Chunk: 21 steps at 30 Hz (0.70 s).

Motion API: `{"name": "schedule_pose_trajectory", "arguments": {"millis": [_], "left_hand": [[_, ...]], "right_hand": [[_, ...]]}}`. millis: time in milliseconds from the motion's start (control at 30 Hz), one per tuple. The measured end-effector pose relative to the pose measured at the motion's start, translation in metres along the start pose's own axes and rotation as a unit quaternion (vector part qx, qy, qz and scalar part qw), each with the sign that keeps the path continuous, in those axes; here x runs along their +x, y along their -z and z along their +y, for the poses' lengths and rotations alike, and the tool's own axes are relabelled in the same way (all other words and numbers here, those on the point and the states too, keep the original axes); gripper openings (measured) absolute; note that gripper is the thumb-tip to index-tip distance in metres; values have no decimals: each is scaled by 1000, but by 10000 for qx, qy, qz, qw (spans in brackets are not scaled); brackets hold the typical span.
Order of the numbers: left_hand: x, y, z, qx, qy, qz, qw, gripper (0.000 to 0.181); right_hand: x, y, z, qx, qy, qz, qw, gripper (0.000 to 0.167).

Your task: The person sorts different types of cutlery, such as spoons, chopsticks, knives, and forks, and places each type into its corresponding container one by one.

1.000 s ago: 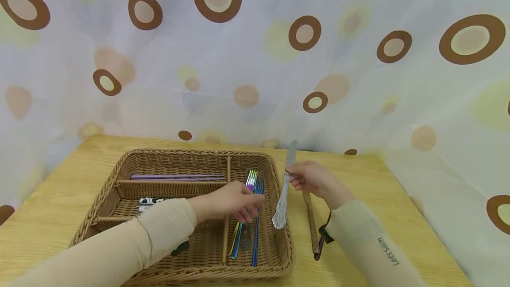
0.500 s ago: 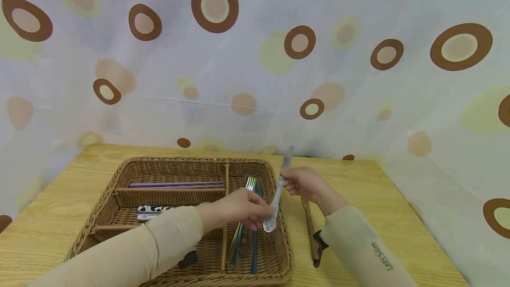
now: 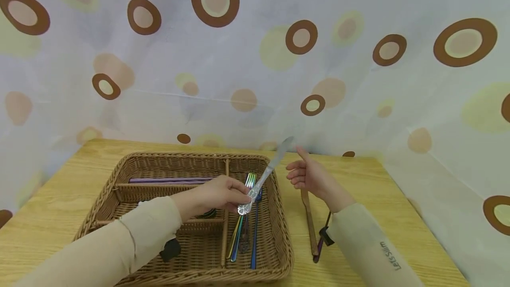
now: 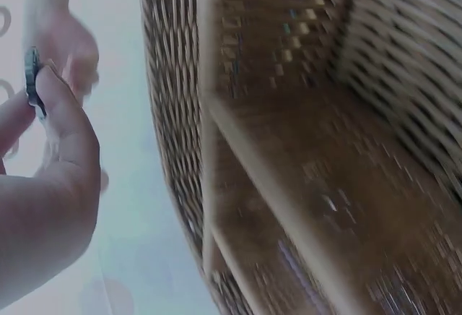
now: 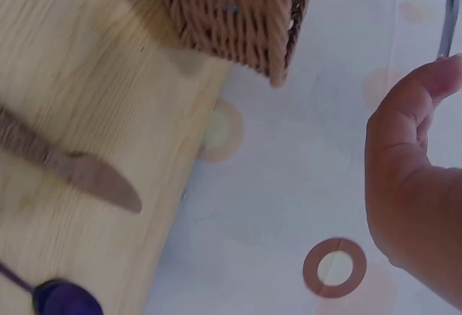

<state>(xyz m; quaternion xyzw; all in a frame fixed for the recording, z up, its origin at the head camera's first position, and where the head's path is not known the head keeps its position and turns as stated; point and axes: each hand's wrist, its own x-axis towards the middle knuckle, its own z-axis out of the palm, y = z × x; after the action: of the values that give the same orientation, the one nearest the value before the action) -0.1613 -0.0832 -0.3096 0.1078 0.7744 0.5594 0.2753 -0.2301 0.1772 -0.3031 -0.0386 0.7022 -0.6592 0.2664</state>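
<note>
My left hand (image 3: 217, 195) pinches a silver table knife (image 3: 264, 178) by its ornate handle, above the right compartment of a wicker cutlery basket (image 3: 287, 238). The blade slants up and to the right. In the left wrist view, thumb and finger meet on the knife's handle end (image 4: 33, 84). Just right of the blade, my right hand (image 3: 316, 178) holds nothing, its thumb raised and its fingers loosely bent. Beneath the knife lie a rainbow-coloured fork (image 3: 250, 180) and a blue-handled piece (image 3: 254, 238), with other cutlery partly hidden.
On the table right of the basket lie a brown knife (image 3: 309, 223) and a purple spoon (image 5: 66, 299), the latter mostly behind my right wrist in the head view. Purple chopsticks (image 3: 167, 180) occupy the basket's back compartment. A patterned curtain (image 3: 247, 56) hangs behind the table.
My left hand took the knife's handle and drew it leftward over the basket, tilting it further. My right hand let go of the knife and its fingers loosened.
</note>
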Motion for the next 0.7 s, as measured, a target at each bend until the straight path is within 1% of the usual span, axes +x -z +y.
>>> {"name": "schedule_pose_trajectory", "arguments": {"millis": [67,133,200,267,367,433,500,567,633,700], "left_hand": [[-6,11,-3,-16,-111,-22,9999,40],[-14,24,-8,-40,-271,-58,9996,39],[-22,37,-13,-65,-373,-53,9993,39],[-31,52,-19,59,-425,-5,9991,40],[-48,74,-29,431,-374,23,9984,45],[-59,90,-36,813,-363,-82,9960,45],[-70,105,-44,1100,-414,-342,9925,42],[-81,120,-52,1184,-498,-773,9887,37],[-92,133,-60,1106,-595,-1302,9835,31],[-102,144,-67,835,-564,-1854,9775,26]], "right_hand": [[-1,8,1,86,-35,34,10000,58],[-1,17,4,37,-109,114,9999,60],[-2,25,9,-206,-183,245,9993,60],[-2,33,13,-485,-264,360,9978,60],[-4,41,21,-808,-396,530,9945,58],[-5,45,25,-873,-453,591,9934,58],[-6,48,28,-885,-487,633,9929,58],[-7,50,30,-904,-494,661,9925,59],[-8,51,31,-953,-498,677,9919,58],[-8,52,32,-1008,-526,704,9910,56]]}}
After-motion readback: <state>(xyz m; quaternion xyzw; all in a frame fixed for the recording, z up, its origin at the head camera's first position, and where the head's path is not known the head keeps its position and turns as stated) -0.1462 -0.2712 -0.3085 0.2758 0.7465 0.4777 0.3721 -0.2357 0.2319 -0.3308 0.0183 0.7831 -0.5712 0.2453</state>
